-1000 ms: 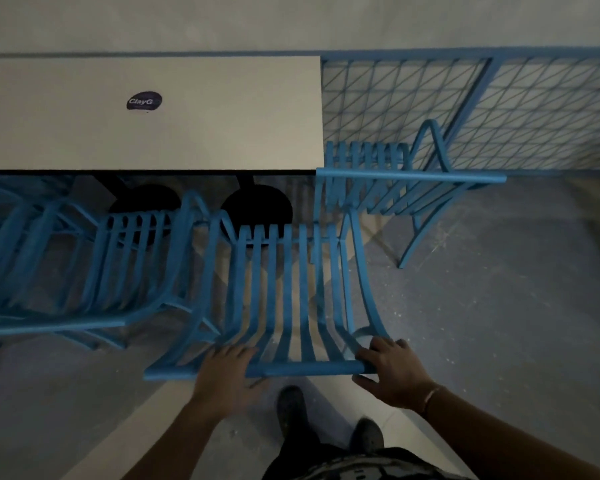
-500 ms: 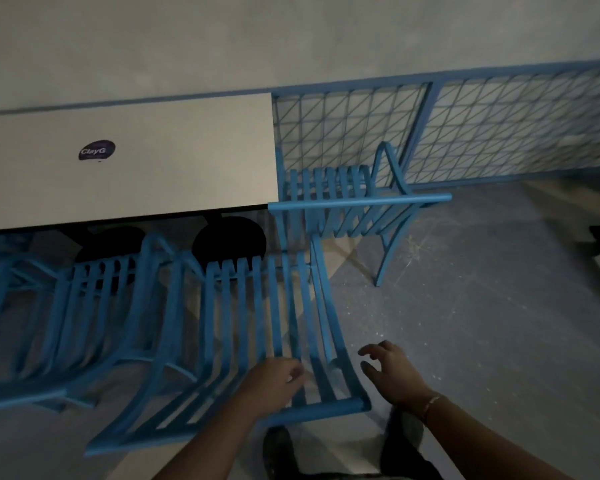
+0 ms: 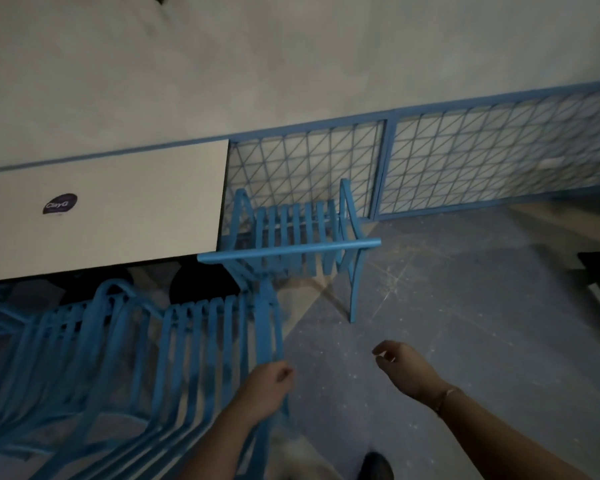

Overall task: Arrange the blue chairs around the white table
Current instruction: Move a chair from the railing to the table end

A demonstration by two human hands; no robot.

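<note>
Chairs in blue slatted metal crowd a white table (image 3: 118,209), seen from above through a head-worn camera in dim light. One landmark serves for everything: the table, its long far side set against a grey wall, a dark oval sticker (image 3: 60,203) on its top. Along the table's near long edge stand two blue chairs, the left chair (image 3: 59,344) and the middle chair (image 3: 201,355), side by side with their seats reaching under the edge; they look already placed. At the table's right end stands the end chair (image 3: 291,244), its top rail overlapping the table's near right corner, with a blue mesh fence (image 3: 465,161) behind it. Whether this chair still needs straightening is a judgement; it appears slightly skewed and may be the one left. The left hand (image 3: 269,384) hangs loosely curled in front of the right side rail of the middle chair, and whether it touches the rail cannot be told. The right hand (image 3: 400,367) hovers over bare floor, well apart from the table, fingers half-curled and holding nothing, with a thin bracelet (image 3: 444,396) at the wrist.
</note>
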